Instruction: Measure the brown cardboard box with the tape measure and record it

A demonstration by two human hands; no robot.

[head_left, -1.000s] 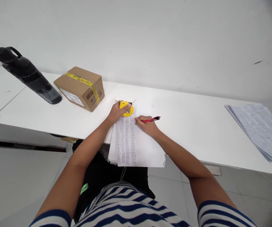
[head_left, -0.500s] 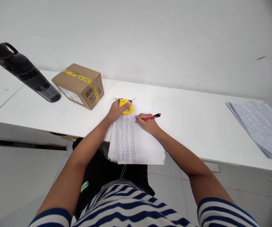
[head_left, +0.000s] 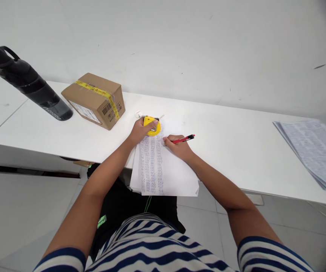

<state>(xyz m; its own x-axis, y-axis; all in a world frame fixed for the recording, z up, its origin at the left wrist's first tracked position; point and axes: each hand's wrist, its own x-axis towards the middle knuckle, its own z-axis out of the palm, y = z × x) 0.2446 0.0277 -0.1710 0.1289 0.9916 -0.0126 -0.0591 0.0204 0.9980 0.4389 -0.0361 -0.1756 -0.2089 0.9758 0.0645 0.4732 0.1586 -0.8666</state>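
A stack of white sheets [head_left: 174, 177] with columns of blue writing lies at the near edge of the white table [head_left: 231, 151] and hangs over it. My left hand [head_left: 140, 131] is closed around a round yellow tape measure [head_left: 153, 127] at the top of the sheets. My right hand [head_left: 178, 147] grips a red pen [head_left: 183, 139], its tip on the paper to the right of the written columns.
A taped cardboard box [head_left: 95, 100] stands at the back left, with a black water bottle [head_left: 27, 85] left of it. Another pile of printed sheets [head_left: 312, 151] lies at the far right. A white wall runs behind the table.
My hands stay where they were, on the tape measure and the pen. The view has shifted slightly, nothing else.
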